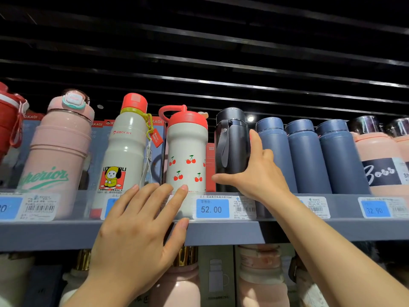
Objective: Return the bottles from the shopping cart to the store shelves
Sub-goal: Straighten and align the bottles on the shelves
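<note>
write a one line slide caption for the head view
Right hand holds a black bottle upright on the shelf beside the cherry bottle; left hand rests open on the shelf edge.

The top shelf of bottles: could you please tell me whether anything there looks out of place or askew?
Nothing looks spilled or damaged. The black bottle, gripped by the right hand, stands upright between the cherry bottle and the blue bottles.

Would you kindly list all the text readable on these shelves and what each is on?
"52.00": blue price tag
"32.90": right price tag
"Boss": peach bottle
"DKADI": cartoon bottle
"KADI": box behind
"perior", start hidden: pink bottle
Barcodes, small print: unreadable.
</note>
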Demonstrator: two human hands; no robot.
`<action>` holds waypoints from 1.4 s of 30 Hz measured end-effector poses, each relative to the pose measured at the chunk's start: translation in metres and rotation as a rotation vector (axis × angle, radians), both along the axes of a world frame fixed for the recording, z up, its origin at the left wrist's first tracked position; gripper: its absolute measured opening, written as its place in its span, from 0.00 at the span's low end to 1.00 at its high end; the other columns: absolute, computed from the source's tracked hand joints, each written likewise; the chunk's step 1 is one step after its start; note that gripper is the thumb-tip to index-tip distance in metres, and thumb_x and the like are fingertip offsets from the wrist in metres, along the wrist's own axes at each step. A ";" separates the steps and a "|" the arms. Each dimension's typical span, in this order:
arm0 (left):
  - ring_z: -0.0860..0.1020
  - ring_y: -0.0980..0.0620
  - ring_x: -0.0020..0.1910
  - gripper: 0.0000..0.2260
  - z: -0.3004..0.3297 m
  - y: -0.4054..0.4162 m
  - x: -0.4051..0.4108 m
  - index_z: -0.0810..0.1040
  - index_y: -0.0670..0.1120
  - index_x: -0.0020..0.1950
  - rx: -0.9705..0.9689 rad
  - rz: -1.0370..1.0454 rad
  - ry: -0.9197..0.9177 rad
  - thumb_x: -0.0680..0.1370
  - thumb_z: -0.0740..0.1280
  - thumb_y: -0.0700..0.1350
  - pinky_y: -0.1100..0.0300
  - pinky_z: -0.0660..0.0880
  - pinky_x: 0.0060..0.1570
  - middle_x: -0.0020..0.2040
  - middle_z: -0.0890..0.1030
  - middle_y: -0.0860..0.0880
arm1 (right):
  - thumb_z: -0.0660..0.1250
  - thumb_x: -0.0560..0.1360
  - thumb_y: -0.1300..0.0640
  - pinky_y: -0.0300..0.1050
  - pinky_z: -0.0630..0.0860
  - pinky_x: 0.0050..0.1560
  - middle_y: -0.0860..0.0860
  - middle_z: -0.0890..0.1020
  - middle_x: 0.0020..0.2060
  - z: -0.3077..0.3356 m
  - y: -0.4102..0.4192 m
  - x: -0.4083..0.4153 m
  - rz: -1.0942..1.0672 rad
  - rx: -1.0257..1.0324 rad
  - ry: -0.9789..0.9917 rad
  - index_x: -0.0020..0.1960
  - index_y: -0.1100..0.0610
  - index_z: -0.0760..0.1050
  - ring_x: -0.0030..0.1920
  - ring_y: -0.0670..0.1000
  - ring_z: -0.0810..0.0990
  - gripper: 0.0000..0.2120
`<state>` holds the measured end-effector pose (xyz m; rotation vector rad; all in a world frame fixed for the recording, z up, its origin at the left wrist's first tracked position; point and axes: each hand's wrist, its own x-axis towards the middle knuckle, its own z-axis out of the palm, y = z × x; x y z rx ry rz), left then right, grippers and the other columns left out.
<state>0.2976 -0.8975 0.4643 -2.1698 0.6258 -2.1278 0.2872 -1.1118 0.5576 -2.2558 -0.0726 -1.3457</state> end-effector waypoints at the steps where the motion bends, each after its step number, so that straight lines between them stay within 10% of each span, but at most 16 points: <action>1: 0.79 0.44 0.56 0.26 0.000 0.000 0.000 0.77 0.47 0.66 0.000 0.000 0.001 0.81 0.47 0.57 0.50 0.65 0.62 0.58 0.81 0.46 | 0.77 0.61 0.37 0.52 0.71 0.51 0.55 0.64 0.67 0.001 0.000 -0.001 0.002 0.023 0.031 0.76 0.41 0.36 0.62 0.60 0.73 0.61; 9: 0.78 0.45 0.57 0.26 0.000 0.001 -0.001 0.77 0.47 0.67 0.006 0.002 0.015 0.82 0.47 0.57 0.50 0.65 0.62 0.57 0.81 0.47 | 0.71 0.69 0.50 0.48 0.73 0.52 0.52 0.74 0.56 0.005 -0.011 -0.005 0.151 0.135 0.054 0.76 0.42 0.38 0.52 0.55 0.77 0.50; 16: 0.79 0.44 0.57 0.25 0.000 0.001 0.000 0.77 0.47 0.67 0.006 0.011 -0.004 0.82 0.48 0.57 0.49 0.65 0.62 0.58 0.81 0.46 | 0.76 0.60 0.33 0.48 0.69 0.46 0.56 0.74 0.63 0.005 0.005 0.000 -0.045 0.035 0.092 0.76 0.43 0.32 0.59 0.60 0.76 0.64; 25: 0.78 0.43 0.56 0.26 0.000 0.000 0.000 0.77 0.46 0.66 0.007 0.003 -0.022 0.82 0.47 0.56 0.48 0.66 0.62 0.57 0.81 0.45 | 0.72 0.69 0.53 0.45 0.71 0.45 0.50 0.71 0.54 0.007 -0.012 -0.008 0.247 0.172 0.076 0.76 0.40 0.36 0.46 0.49 0.76 0.52; 30: 0.79 0.43 0.56 0.25 0.000 0.000 0.000 0.77 0.46 0.66 0.000 0.000 -0.021 0.82 0.48 0.56 0.48 0.66 0.62 0.58 0.81 0.45 | 0.74 0.67 0.40 0.51 0.68 0.60 0.52 0.64 0.73 0.002 -0.006 -0.006 0.132 0.082 -0.014 0.76 0.41 0.36 0.68 0.57 0.69 0.55; 40: 0.79 0.42 0.56 0.25 0.000 0.001 0.002 0.77 0.45 0.66 0.006 0.005 -0.051 0.81 0.49 0.56 0.48 0.66 0.61 0.57 0.81 0.44 | 0.77 0.65 0.51 0.45 0.72 0.54 0.41 0.73 0.57 0.011 -0.014 0.002 0.275 0.180 0.109 0.77 0.41 0.39 0.54 0.49 0.74 0.56; 42: 0.79 0.42 0.56 0.25 0.000 0.000 0.002 0.77 0.45 0.66 0.007 0.004 -0.043 0.81 0.49 0.56 0.48 0.66 0.62 0.57 0.81 0.44 | 0.74 0.68 0.52 0.45 0.69 0.57 0.43 0.69 0.66 0.010 -0.016 -0.001 0.313 0.186 0.107 0.77 0.40 0.39 0.59 0.50 0.71 0.53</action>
